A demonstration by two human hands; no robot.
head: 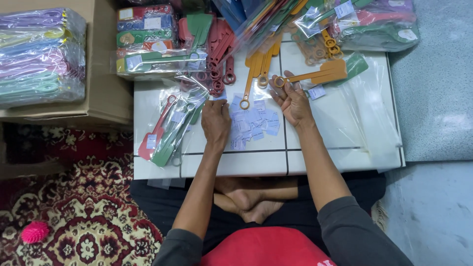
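Observation:
My right hand (291, 101) holds the ring end of an orange plastic spatula (315, 75) that lies across the white low table (325, 148). My left hand (216, 120) rests palm down on the table, its fingertips touching a small white paper label at the edge of a scattered pile of labels (253, 123). Just left of that hand lie bagged spatulas, one red and one green (165, 130), in clear plastic sleeves. Loose red spatulas (219, 59) and yellow-orange ones (258, 64) fan out at the back of the table.
Bundles of wrapped coloured spatulas (148, 44) are stacked at the table's back left, more bags (374, 24) at the back right. A cardboard box (103, 93) carries pastel packs (39, 56). Clear empty sleeves (369, 108) lie on the right. A pink ball (34, 231) sits on the patterned carpet.

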